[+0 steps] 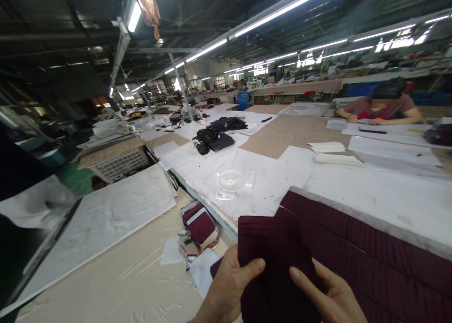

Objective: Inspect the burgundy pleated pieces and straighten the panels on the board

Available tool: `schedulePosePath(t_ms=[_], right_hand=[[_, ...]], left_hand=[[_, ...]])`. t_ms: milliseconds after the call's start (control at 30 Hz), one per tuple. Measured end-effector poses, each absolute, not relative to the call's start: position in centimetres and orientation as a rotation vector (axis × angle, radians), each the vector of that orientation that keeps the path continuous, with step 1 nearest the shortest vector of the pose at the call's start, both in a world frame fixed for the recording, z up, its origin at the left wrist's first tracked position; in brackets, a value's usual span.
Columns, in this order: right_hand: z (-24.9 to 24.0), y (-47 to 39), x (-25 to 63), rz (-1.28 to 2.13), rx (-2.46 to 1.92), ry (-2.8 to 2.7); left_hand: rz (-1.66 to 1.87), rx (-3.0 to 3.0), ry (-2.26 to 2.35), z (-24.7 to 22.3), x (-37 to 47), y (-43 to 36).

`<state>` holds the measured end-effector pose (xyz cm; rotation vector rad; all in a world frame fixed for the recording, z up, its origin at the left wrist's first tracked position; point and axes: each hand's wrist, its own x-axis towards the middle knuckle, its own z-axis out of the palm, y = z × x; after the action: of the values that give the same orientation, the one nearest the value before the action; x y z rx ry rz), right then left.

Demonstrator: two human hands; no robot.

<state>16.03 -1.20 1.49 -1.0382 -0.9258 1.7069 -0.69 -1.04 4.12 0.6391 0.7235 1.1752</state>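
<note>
A stack of dark maroon fabric pieces [271, 252] is held up in front of me, its layered edges showing at the top. My left hand [229, 285] grips its left side, thumb pressed on the front. On the right side my right hand [328, 290] closes round the stack the same way, with its fingers partly hidden behind. Beyond and to the right lie rows of overlapping maroon fabric pieces [374, 238] on the table. Left of my hands is a small bundle of maroon pieces [201, 224], beside white paper scraps [206, 266].
A small white fan [230, 181] sits on the white-covered table [275, 181]. Dark folded garments [219, 134] lie farther back. At the far right a co-worker [381, 106] leans over the table. A plastic crate [120, 165] stands at left, near a pale sheet-covered board [106, 219].
</note>
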Motion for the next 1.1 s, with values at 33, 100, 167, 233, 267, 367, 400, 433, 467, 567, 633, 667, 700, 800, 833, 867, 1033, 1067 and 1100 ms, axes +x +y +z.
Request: schedulePosePath(t_ms=[33,100,167,233,267,367,400,433,467,567,633,667,700,800,833,867,1033,1067,1100], right_hand=[[1.6,-1.1,16.0,1.687,-1.045,-0.929],[1.8,-1.0,15.9,1.652,-1.057,-0.935],[1.8,-1.0,15.9,1.630,-1.073,-0.944],[1.8,-1.0,15.8,1.617,-1.096,-0.966],[1.8,-1.0,15.8,1.611,-1.106,-0.983],[1.9,-1.1,16.0,1.594,-1.129,-1.059],[1.9,-1.1,16.2,1.592,-1.132,-1.081],[2.0,-1.2,16.3,1.597,-1.130,-1.099],[2.0,-1.2,16.4,1.607,-1.129,-1.110],[2.0,-1.3,16.8,1.639,-1.129,-1.102],[2.0,-1.3,17.0,1.646,-1.142,-1.105],[2.1,-1.2,17.1,1.646,-1.144,-1.112],[2.1,-1.1,17.1,1.648,-1.144,-1.121],[2.1,-1.0,17.2,1.652,-1.136,-1.132],[2.1,-1.0,17.2,1.657,-1.131,-1.124],[2.1,-1.0,17.1,1.666,-1.127,-1.117],[1.9,-1.1,17.0,1.671,-1.163,-1.152],[1.9,-1.0,17.0,1.664,-1.168,-1.165],[2.0,-1.0,17.0,1.657,-1.171,-1.175]], left_hand=[[1.185,0.636,0.737,4.1,-0.7,-1.1],[1.226,0.604,0.774,4.1,-0.6,-1.0],[1.267,0.533,0.772,4.1,-0.7,-0.8],[1.275,0.450,0.715,4.0,-0.8,-0.4],[1.268,0.415,0.682,4.0,-0.9,-0.3],[1.255,0.329,0.653,4.1,-1.0,0.0],[1.255,0.303,0.656,4.1,-1.0,0.0],[1.252,0.281,0.658,4.1,-1.0,-0.1],[1.249,0.264,0.656,4.1,-1.0,-0.1],[1.239,0.244,0.636,4.1,-0.9,-0.2],[1.259,0.237,0.632,4.2,-0.9,-0.2],[1.264,0.237,0.630,4.2,-0.9,-0.1],[1.263,0.236,0.628,4.3,-0.9,-0.1],[1.256,0.239,0.635,4.3,-0.9,-0.1],[1.262,0.245,0.644,4.3,-0.9,-0.1],[1.273,0.254,0.655,4.3,-0.8,-0.1],[1.315,0.285,0.687,3.9,-0.6,0.0],[1.314,0.282,0.685,3.8,-0.6,0.0],[1.307,0.280,0.678,3.8,-0.7,0.1]])
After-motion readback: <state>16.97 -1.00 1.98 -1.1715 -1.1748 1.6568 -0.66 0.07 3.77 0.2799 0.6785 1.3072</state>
